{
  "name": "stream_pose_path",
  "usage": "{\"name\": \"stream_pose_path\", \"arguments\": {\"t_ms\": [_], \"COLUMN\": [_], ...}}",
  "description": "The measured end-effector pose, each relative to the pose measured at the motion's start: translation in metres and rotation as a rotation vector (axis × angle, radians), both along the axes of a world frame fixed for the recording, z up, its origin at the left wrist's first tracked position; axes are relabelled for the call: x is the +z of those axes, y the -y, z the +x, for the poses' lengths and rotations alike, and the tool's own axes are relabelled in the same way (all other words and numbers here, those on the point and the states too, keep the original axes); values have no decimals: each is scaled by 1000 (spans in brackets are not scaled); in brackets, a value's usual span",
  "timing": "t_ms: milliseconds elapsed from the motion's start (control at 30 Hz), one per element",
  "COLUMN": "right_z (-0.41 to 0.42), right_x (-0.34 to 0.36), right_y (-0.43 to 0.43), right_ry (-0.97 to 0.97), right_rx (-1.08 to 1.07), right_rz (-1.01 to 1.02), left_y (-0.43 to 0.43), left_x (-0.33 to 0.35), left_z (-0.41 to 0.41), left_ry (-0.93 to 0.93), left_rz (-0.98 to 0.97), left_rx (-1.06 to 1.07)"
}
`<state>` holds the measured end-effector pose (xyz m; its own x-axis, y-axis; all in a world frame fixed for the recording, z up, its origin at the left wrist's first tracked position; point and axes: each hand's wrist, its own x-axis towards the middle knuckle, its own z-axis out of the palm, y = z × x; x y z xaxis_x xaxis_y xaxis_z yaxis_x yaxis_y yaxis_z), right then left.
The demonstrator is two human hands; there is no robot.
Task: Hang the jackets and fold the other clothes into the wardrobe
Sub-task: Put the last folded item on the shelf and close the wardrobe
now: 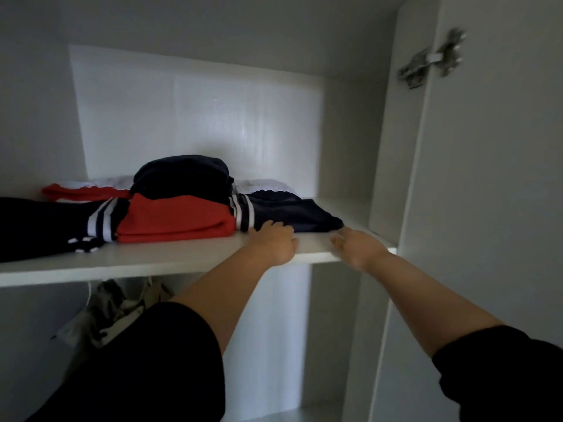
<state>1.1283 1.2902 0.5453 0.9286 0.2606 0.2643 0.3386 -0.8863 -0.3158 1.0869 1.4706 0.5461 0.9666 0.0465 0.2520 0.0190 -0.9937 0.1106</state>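
At shelf [182, 258] edge: left hand [275, 242] fingers on navy garment [289, 211] hem, grip unclear; right hand [357, 247] relaxed, empty. Risk: hard shove bunches fold, nudges red stack [176, 222].

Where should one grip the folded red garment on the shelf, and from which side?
Probably grip the folded red garment at its thick front fold, from the front, fingers underneath: that fold faces the shelf edge, and a navy bundle weighs on its rear.
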Motion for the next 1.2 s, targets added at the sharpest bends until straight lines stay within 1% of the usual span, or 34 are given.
{"name": "stream_pose_path", "arguments": {"t_ms": [33, 133, 167, 300, 367, 433, 500, 600, 633, 667, 700, 767, 800, 833, 900, 933, 1033, 1067, 1133, 1200], "right_z": [-16, -67, -84, -159, -198, -236, -272, -314, -322, -326, -327, -326, -325, -326, -331, -335, -342, -342, -342, -340], "right_x": [-1, -10, -14, -32, -39, -44, -49, -58, -61, -64, -66, -68, -69, -68, -66, -65, -62, -63, -67, -74], "right_y": [15, 65, 83, 155, 190, 222, 247, 277, 285, 294, 301, 307, 307, 306, 304, 301, 283, 272, 246, 213], "right_ry": [26, 144, 167, 219, 231, 268, 362, 635, 674, 648, 546, 241, 128, 67, 7, -25, -150, -183, -198, -135], "right_rx": [-30, -116, -139, -165, -143, -121, -98, -104, -126, -152, -159, -63, -18, 0, 32, 65, 189, 233, 304, 337], "right_rz": [20, 48, 61, 146, 210, 271, 345, 480, 543, 613, 688, 828, 887, 937, 1028, 1064, 1076, 1045, 999, 954], "left_y": [11, 46, 59, 128, 170, 213, 252, 299, 310, 319, 327, 337, 340, 342, 341, 338, 319, 308, 282, 249], "left_x": [-5, -29, -39, -88, -108, -124, -136, -145, -146, -149, -152, -159, -163, -166, -171, -172, -183, -190, -202, -212], "left_z": [-14, -59, -75, -135, -165, -189, -204, -220, -225, -229, -233, -241, -244, -247, -255, -258, -272, -279, -291, -302], "left_ry": [1, 52, 64, 0, -35, -83, -159, -227, -237, -244, -254, -285, -299, -309, -277, -238, -160, -156, -130, -87], "left_rz": [-27, 51, 25, -345, -475, -557, -602, -724, -768, -800, -818, -834, -843, -855, -858, -822, -575, -550, -627, -708], "left_rx": [0, -21, -44, -179, -254, -314, -359, -405, -413, -421, -426, -430, -427, -420, -384, -348, -223, -209, -189, -126]}}
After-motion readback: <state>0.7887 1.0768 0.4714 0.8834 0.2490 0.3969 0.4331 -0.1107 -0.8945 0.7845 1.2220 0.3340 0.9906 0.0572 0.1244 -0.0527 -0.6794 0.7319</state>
